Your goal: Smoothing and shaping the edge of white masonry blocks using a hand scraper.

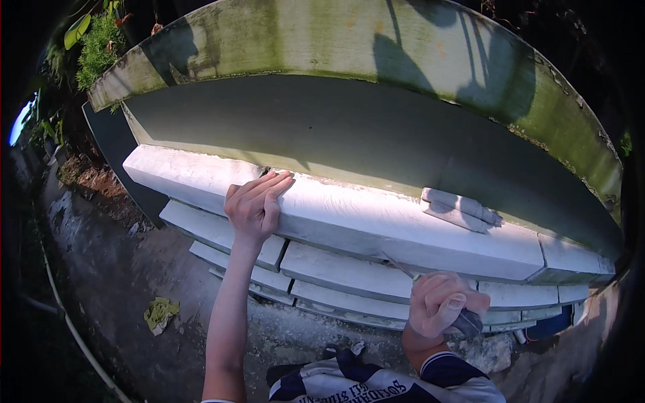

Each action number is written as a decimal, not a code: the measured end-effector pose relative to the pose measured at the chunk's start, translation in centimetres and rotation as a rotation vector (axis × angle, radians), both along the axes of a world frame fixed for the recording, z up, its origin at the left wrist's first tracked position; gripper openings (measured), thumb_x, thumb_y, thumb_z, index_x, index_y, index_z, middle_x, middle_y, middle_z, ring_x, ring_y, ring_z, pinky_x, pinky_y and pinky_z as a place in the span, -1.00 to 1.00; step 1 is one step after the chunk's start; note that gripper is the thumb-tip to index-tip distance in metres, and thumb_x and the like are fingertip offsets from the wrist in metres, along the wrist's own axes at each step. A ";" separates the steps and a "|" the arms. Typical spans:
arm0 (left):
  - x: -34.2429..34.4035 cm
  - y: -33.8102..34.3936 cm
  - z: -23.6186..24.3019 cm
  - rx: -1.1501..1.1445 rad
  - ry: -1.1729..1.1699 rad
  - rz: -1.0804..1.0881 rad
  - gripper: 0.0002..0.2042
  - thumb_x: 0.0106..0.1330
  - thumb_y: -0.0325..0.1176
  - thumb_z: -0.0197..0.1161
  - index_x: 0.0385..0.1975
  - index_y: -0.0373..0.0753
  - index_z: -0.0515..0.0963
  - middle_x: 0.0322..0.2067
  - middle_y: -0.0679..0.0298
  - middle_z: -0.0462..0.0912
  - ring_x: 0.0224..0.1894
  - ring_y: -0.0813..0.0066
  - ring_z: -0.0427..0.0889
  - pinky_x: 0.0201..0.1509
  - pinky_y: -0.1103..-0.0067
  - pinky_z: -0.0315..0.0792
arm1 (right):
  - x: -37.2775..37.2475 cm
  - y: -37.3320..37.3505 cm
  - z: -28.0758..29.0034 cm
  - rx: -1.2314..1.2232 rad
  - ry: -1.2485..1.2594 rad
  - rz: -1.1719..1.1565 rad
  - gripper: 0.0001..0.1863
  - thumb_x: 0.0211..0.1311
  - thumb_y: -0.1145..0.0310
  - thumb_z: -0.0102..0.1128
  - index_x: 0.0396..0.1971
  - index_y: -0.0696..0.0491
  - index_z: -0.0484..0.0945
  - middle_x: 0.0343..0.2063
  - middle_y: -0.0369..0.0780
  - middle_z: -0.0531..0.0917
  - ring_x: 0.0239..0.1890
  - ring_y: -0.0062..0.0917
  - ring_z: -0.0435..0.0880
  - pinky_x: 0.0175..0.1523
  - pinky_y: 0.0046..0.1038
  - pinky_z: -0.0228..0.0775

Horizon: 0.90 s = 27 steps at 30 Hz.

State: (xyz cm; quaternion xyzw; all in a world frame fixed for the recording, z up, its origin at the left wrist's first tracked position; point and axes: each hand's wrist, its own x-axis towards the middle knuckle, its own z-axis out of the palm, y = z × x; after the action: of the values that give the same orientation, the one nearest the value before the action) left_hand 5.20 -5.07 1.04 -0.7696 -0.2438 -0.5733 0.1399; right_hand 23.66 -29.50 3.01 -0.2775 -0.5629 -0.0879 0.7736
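Observation:
My left hand (pixel 253 206) lies on top of the long white block (pixel 363 208), fingers stretched toward the green wall behind it. A small dark notch (pixel 265 170) shows by its fingertips at the block's back edge. My right hand (pixel 440 305) is closed round a tool with a thin metal shaft (pixel 401 266) and a dark grey handle end (pixel 468 324); its exact kind is hidden by the fingers. The shaft's tip is at the block's lower front edge; whether it touches I cannot tell. A folded light-grey cloth-like piece (pixel 460 209) rests on the block, right of centre.
More white blocks (pixel 342 269) are stacked below in staggered layers. A mossy green concrete overhang (pixel 322 43) juts out above the recessed wall (pixel 322 124). A crumpled yellow-green rag (pixel 161 315) and a pale hose (pixel 74 329) lie on the ground at left.

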 end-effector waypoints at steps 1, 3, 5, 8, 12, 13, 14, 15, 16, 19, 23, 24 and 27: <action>-0.2 -0.1 -0.2 -0.010 0.004 -0.006 -0.63 0.39 -0.31 -0.06 -0.21 0.10 0.80 -0.20 0.54 0.82 -0.05 0.67 0.76 -0.23 0.67 0.30 | -0.1 0.6 -0.2 0.004 0.002 0.022 -0.75 0.52 0.36 0.00 -0.30 0.01 0.12 -0.76 -0.36 0.28 -0.79 -0.69 0.24 -0.68 -0.62 0.20; -0.3 -0.2 -0.3 -0.028 0.008 -0.014 -0.63 0.39 -0.32 -0.05 -0.21 0.10 0.80 -0.20 0.54 0.82 -0.05 0.67 0.76 -0.23 0.67 0.30 | -0.3 1.0 -0.5 0.007 0.002 0.016 -0.75 0.50 0.37 0.01 -0.30 0.01 0.12 -0.77 -0.36 0.28 -0.79 -0.68 0.26 -0.65 -0.58 0.28; 0.2 -0.2 0.1 -0.011 -0.010 -0.016 -0.64 0.39 -0.32 -0.05 -0.21 0.09 0.80 -0.20 0.54 0.82 -0.06 0.66 0.76 -0.23 0.66 0.31 | -0.3 -0.7 -0.3 0.024 0.016 0.032 -0.71 0.49 0.36 0.04 -0.42 0.02 0.16 -0.77 -0.34 0.34 -0.79 -0.64 0.32 -0.63 -0.50 0.34; -0.5 0.7 -0.1 0.001 -0.012 -0.010 -0.64 0.39 -0.32 -0.04 -0.22 0.10 0.80 -0.20 0.54 0.82 -0.07 0.66 0.77 -0.24 0.67 0.30 | 0.7 0.1 -2.1 0.224 -0.015 0.177 -0.66 0.39 0.38 0.18 -0.62 0.06 0.38 -0.73 -0.29 0.55 -0.76 -0.57 0.52 -0.52 -0.38 0.51; -0.5 -0.6 0.0 -0.013 -0.003 -0.003 -0.64 0.38 -0.33 -0.04 -0.22 0.10 0.80 -0.21 0.55 0.82 -0.07 0.67 0.76 -0.25 0.67 0.30 | 0.9 2.9 -3.7 -0.304 -0.281 -0.443 -0.73 0.41 0.41 0.17 -0.45 0.05 0.28 -0.73 -0.29 0.47 -0.76 -0.59 0.35 -0.52 -0.46 0.48; -0.7 -0.2 -0.2 -0.021 -0.009 -0.002 -0.64 0.39 -0.33 -0.05 -0.21 0.11 0.80 -0.20 0.55 0.82 -0.06 0.67 0.76 -0.24 0.67 0.30 | 0.2 2.5 -4.5 -0.296 -0.279 -0.431 -0.73 0.41 0.41 0.17 -0.45 0.05 0.28 -0.73 -0.29 0.47 -0.76 -0.59 0.35 -0.52 -0.46 0.48; -1.1 -0.4 -0.2 -0.074 0.021 0.004 -0.64 0.40 -0.34 -0.05 -0.20 0.10 0.79 -0.17 0.54 0.81 -0.03 0.66 0.75 -0.17 0.66 0.32 | -0.6 1.5 -5.4 -0.234 -0.203 -0.095 -0.74 0.34 0.47 0.22 -0.45 0.06 0.29 -0.72 -0.28 0.49 -0.74 -0.58 0.39 -0.51 -0.47 0.46; -1.1 -0.5 -0.7 -0.086 0.026 0.019 -0.64 0.40 -0.34 -0.05 -0.20 0.10 0.79 -0.17 0.54 0.81 -0.03 0.66 0.75 -0.17 0.66 0.32 | -1.2 0.3 -6.8 -0.185 -0.122 0.244 -0.74 0.27 0.52 0.27 -0.45 0.06 0.31 -0.71 -0.27 0.51 -0.72 -0.57 0.44 -0.50 -0.49 0.45; -0.2 -0.6 -0.4 -0.088 0.007 0.011 -0.64 0.40 -0.33 -0.05 -0.19 0.07 0.79 -0.14 0.55 0.80 0.02 0.65 0.72 -0.11 0.64 0.33 | -1.6 -0.7 -8.0 -0.207 -0.140 0.262 -0.77 0.21 0.54 0.31 -0.46 0.08 0.37 -0.69 -0.26 0.54 -0.70 -0.56 0.48 -0.49 -0.50 0.44; 0.8 -2.6 -0.9 -0.169 0.055 0.012 -0.66 0.41 -0.25 -0.01 -0.03 0.02 0.72 0.08 0.46 0.72 0.25 0.51 0.58 0.13 0.54 0.30 | -3.6 -2.4 -12.6 -0.432 -0.113 0.168 -0.83 0.12 0.57 0.36 -0.52 0.11 0.50 -0.65 -0.25 0.61 -0.65 -0.51 0.59 -0.46 -0.53 0.45; 3.0 -7.1 -4.4 0.011 0.166 -0.005 -0.50 0.42 0.00 0.02 0.32 0.03 0.48 0.41 0.19 0.37 0.50 0.12 0.22 0.44 0.33 0.11 | -6.9 -5.2 -17.1 -0.780 0.104 0.016 -0.83 0.11 0.55 0.38 -0.61 0.14 0.57 -0.65 -0.23 0.64 -0.63 -0.54 0.63 -0.45 -0.54 0.43; 4.0 -7.4 -5.3 0.012 0.175 -0.025 -0.50 0.42 0.00 0.02 0.32 0.03 0.48 0.41 0.19 0.37 0.50 0.12 0.22 0.44 0.33 0.11 | -7.5 -5.8 -19.1 -0.788 0.229 0.039 -0.80 0.14 0.53 0.38 -0.63 0.14 0.57 -0.65 -0.22 0.64 -0.63 -0.56 0.63 -0.45 -0.53 0.40; 5.1 -6.5 -9.3 0.101 0.364 -0.101 -0.43 0.36 0.06 0.15 0.36 0.07 0.43 0.49 0.21 0.22 0.56 0.13 0.07 0.57 0.24 -0.07 | -8.1 -7.7 -19.0 -0.982 0.251 0.022 -0.80 0.13 0.54 0.39 -0.63 0.16 0.57 -0.66 -0.22 0.63 -0.64 -0.56 0.61 -0.46 -0.51 0.38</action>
State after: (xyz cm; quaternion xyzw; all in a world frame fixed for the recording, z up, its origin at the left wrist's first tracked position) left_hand 10.28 -11.55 -8.27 -0.8638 -0.1467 -0.4425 0.1911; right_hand 15.54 -37.25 -16.04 -0.6112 -0.4432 0.2294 0.6144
